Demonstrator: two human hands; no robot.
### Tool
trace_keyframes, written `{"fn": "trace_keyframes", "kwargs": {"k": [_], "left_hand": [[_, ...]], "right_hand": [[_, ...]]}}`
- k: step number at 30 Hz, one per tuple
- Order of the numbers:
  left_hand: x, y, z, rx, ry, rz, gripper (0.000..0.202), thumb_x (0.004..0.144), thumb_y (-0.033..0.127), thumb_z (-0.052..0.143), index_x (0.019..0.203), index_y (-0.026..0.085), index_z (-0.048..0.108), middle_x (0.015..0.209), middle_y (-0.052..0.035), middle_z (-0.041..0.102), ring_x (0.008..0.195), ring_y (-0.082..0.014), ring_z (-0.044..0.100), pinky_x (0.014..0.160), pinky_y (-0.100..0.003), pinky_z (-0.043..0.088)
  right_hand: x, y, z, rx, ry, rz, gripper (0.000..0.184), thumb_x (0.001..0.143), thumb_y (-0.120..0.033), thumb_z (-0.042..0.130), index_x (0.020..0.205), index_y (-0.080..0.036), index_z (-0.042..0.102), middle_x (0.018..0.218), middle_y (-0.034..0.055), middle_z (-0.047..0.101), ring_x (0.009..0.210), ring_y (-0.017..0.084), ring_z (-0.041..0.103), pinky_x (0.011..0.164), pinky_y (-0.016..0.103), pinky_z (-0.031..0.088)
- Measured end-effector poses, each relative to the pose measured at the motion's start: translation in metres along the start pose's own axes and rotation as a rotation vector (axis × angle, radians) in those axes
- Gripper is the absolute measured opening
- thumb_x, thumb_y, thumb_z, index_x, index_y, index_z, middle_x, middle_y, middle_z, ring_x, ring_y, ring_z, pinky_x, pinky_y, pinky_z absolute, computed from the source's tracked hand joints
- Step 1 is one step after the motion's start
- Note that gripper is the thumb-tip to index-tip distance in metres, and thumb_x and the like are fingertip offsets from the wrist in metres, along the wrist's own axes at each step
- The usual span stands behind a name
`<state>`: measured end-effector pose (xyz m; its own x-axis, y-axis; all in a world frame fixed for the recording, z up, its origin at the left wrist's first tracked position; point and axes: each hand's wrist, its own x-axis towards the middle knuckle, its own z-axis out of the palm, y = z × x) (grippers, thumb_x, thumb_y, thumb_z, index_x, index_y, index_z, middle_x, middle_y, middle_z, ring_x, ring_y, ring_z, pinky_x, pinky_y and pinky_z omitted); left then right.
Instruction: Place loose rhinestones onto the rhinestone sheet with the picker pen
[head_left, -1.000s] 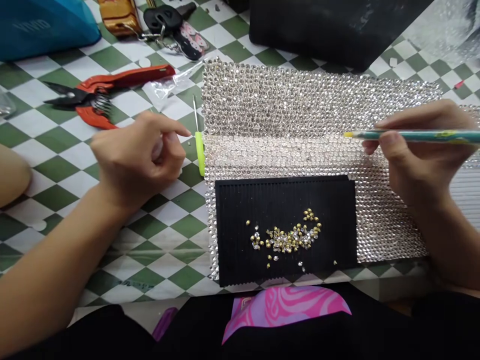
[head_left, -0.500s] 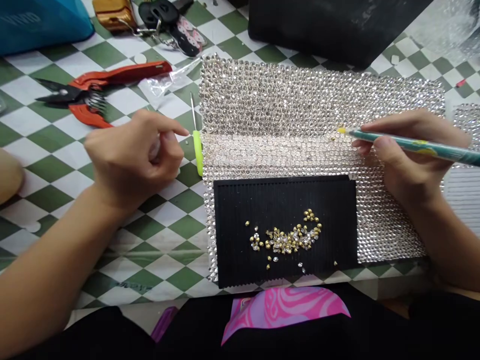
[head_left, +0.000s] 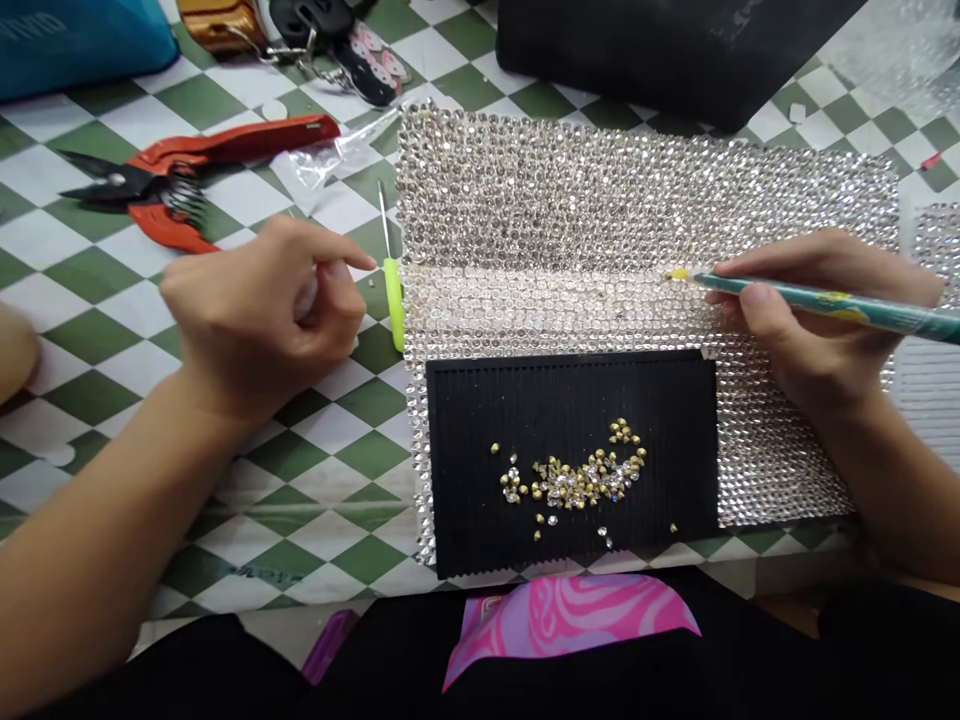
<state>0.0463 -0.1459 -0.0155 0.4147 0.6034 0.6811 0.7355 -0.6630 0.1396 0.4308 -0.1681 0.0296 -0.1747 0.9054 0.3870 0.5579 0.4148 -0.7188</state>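
Observation:
My right hand (head_left: 832,310) grips a teal pencil (head_left: 810,297) with a soft-looking yellow tip. That tip touches the rhinestone sheet (head_left: 585,185) near the edge of a paler band of cells (head_left: 517,300). On the sheet's lower part lies a black ridged tray (head_left: 480,400), with loose gold-backed rhinestones (head_left: 574,482) heaped in its middle. Left of the sheet, my left hand (head_left: 270,310) is closed, its index finger half stretched; what it holds, if anything, is hidden. Close to that finger lies an awl (head_left: 394,303) with a lime-green handle and thin metal point.
Red-handled pliers or cutters (head_left: 169,185) lie at left beside a clear plastic bag (head_left: 319,165). Keys (head_left: 322,40), a blue pouch (head_left: 82,45) and a large black object (head_left: 660,55) stand along the back. Another studded sheet (head_left: 937,245) lies at the right edge.
The pencil tip has moved slightly down and left, onto the sheet at the pale band's edge. My left hand keeps its place. The whole view has shifted a little.

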Motion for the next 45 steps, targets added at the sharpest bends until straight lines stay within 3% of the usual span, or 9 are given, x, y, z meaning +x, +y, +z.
{"fn": "trace_keyframes", "kwargs": {"k": [6,16,23,27,31,36,41,45], "left_hand": [[-0.003,-0.002,0.001,-0.001,0.000,-0.022,0.025,0.077,0.014,0.046,0.083,0.017,0.070,0.057,0.0049,0.046,0.048,0.0053,0.031,0.051,-0.014,0.009],[-0.007,-0.002,0.001,0.002,-0.081,-0.189,0.030,0.078,0.026,0.045,0.080,0.018,0.074,0.054,0.0031,0.040,0.048,0.0037,0.030,0.050,-0.013,0.013],[-0.005,-0.003,0.001,0.035,-0.019,-0.059,0.030,0.078,0.020,0.045,0.086,0.019,0.074,0.055,0.0035,0.035,0.048,0.0032,0.025,0.052,-0.015,0.009],[-0.006,-0.004,0.000,0.019,-0.017,-0.064,0.029,0.077,0.020,0.046,0.085,0.017,0.074,0.055,0.0039,0.032,0.048,0.0039,0.021,0.052,-0.014,0.009],[-0.009,-0.007,0.002,-0.015,-0.088,-0.182,0.030,0.076,0.026,0.047,0.080,0.016,0.074,0.055,0.0042,0.031,0.048,0.0051,0.017,0.051,-0.012,0.017],[-0.014,-0.012,0.003,-0.044,-0.122,-0.189,0.033,0.073,0.030,0.046,0.083,0.015,0.074,0.055,0.0046,0.030,0.050,0.0043,0.030,0.063,-0.013,0.041],[-0.013,-0.011,0.002,-0.040,-0.070,-0.088,0.032,0.073,0.024,0.045,0.085,0.015,0.074,0.057,0.0049,0.031,0.049,0.0049,0.032,0.064,-0.014,0.039],[-0.011,-0.010,0.004,-0.066,-0.077,-0.125,0.033,0.072,0.026,0.046,0.083,0.014,0.075,0.055,0.0052,0.030,0.048,0.0047,0.031,0.064,-0.015,0.039]], "right_hand": [[0.000,0.003,-0.001,0.002,-0.014,-0.028,0.022,0.083,-0.011,0.073,0.101,-0.021,0.081,0.082,0.0032,0.077,0.065,0.013,0.069,0.057,0.029,0.052],[0.001,0.002,0.000,-0.041,-0.031,-0.059,0.021,0.083,-0.011,0.072,0.100,-0.020,0.080,0.083,0.0025,0.078,0.066,0.013,0.069,0.057,0.027,0.053],[0.001,0.001,0.001,-0.038,-0.053,-0.050,0.024,0.083,-0.011,0.072,0.102,-0.021,0.081,0.084,0.0028,0.078,0.066,0.014,0.070,0.056,0.030,0.052],[0.000,0.000,-0.001,-0.040,-0.062,-0.047,0.023,0.084,-0.010,0.072,0.102,-0.021,0.080,0.085,0.0037,0.078,0.067,0.014,0.070,0.055,0.030,0.050],[0.002,-0.001,-0.001,-0.058,-0.086,-0.075,0.022,0.084,-0.009,0.072,0.102,-0.020,0.080,0.086,0.0022,0.079,0.069,0.012,0.070,0.057,0.027,0.050],[0.002,-0.004,0.000,-0.099,-0.082,-0.079,0.016,0.089,-0.015,0.070,0.102,-0.021,0.078,0.086,-0.0002,0.078,0.071,0.012,0.070,0.058,0.028,0.053],[0.000,-0.006,0.000,-0.088,-0.056,-0.033,0.017,0.090,-0.017,0.070,0.104,-0.020,0.078,0.088,0.0018,0.079,0.069,0.013,0.072,0.060,0.030,0.057],[-0.001,-0.006,0.001,-0.089,-0.057,-0.025,0.015,0.090,-0.018,0.070,0.103,-0.019,0.078,0.087,0.0019,0.079,0.070,0.013,0.072,0.061,0.030,0.057]]}}
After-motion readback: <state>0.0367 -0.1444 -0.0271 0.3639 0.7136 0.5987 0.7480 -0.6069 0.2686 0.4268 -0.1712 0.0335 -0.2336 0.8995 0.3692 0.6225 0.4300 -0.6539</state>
